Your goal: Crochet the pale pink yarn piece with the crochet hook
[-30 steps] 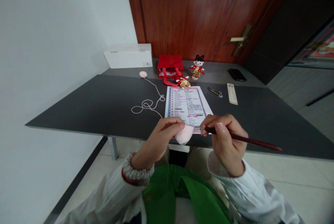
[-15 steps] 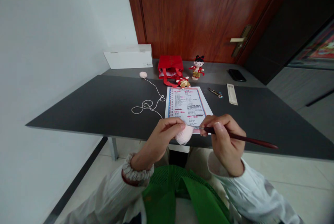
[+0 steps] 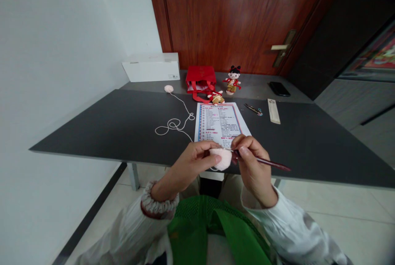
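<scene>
My left hand [image 3: 197, 162] grips a pale pink crocheted piece [image 3: 223, 159] at the front edge of the table, with its fingers wrapped over the piece's left side. My right hand [image 3: 251, 166] holds a crochet hook [image 3: 265, 161] with a dark red handle, and the metal tip touches the top of the piece. A thin cream yarn [image 3: 174, 124] loops across the table from a small pale pink yarn ball [image 3: 168, 89] and disappears behind my hands. A printed sheet with coloured text [image 3: 219, 121] lies just beyond both hands.
The dark grey table [image 3: 92, 133] also holds a red gift bag [image 3: 200, 77], a crocheted doll [image 3: 233, 80], a small crocheted figure [image 3: 216, 98], small scissors [image 3: 254, 109], a pale strip [image 3: 274, 111], a phone [image 3: 279, 89] and a white box [image 3: 151, 67].
My right hand has moved left, closer to the pink piece, and the hook's handle now looks shorter. The piece has shifted slightly, showing more above my left fingers.
</scene>
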The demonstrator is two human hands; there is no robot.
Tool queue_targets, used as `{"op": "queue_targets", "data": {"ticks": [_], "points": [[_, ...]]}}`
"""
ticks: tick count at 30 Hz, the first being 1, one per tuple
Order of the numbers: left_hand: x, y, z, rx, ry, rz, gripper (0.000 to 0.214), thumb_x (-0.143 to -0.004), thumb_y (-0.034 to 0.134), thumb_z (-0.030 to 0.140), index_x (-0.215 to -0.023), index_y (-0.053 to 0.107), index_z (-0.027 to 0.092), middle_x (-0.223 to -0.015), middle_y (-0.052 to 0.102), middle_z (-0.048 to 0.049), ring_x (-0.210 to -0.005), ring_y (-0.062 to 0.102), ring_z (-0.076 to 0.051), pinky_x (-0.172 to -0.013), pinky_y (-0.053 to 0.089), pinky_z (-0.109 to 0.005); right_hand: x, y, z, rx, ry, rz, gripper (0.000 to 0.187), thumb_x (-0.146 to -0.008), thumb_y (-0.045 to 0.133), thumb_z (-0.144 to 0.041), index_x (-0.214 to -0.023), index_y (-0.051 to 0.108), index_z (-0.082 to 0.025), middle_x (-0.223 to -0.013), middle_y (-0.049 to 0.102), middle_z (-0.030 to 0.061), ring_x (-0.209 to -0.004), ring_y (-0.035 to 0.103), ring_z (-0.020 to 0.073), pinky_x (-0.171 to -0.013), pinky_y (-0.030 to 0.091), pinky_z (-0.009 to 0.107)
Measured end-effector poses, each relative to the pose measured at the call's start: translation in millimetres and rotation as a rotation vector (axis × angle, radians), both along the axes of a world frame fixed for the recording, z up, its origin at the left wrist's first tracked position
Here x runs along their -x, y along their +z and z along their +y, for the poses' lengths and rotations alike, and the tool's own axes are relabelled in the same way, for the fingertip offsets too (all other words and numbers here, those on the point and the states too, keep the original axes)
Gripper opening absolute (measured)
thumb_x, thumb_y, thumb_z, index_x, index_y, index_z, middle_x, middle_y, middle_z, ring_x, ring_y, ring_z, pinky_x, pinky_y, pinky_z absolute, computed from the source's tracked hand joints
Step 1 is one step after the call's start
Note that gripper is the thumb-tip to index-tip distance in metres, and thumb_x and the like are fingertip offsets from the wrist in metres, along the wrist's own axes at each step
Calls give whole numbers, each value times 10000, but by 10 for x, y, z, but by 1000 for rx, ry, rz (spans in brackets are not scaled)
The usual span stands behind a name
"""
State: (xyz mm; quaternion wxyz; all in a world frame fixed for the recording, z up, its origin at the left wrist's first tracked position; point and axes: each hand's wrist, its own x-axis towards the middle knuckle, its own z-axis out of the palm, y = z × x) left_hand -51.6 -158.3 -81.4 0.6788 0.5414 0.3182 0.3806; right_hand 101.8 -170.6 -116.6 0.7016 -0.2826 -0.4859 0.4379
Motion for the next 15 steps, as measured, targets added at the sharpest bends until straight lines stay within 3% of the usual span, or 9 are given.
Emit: {"op": "queue_targets", "data": {"ticks": [4,6,10,15], "points": [[-27,-5,-3,39,-6,-60,110,-721,667,159,-831,665,162,-776,642,2,-719,543,-117,-679,397,-242,52,-68,31,-119,-186,-83,246,-846,605,-327,-653,540,-190,-788,522,2,-745,506,140,-638,388,268],[-40,-13,-1,46,-15,-86,98,-732,664,166,-830,658,160,-776,637,2,-725,549,-117,-681,400,-242,77,-84,18,-121,-192,-66,215,-852,601,-323,-685,555,-195,-807,550,5,-713,514,131,-599,393,255],[-50,-46,2,69,-27,-149,97,-751,649,168,-847,637,159,-776,644,-8,-738,580,-130,-703,420,-263,93,-113,-11,-16,-26,47,158,-880,570,-316,-762,543,-213,-812,596,-19,-435,394,55,-377,285,195],[-67,-95,1,80,24,-133,137,-747,674,180,-873,639,144,-703,593,15,-586,488,-71,-569,358,-213,74,-59,45,62,131,185,256,-855,582,-413,-722,475,-222,-660,520,-58,-385,308,50,-320,252,163]]}}
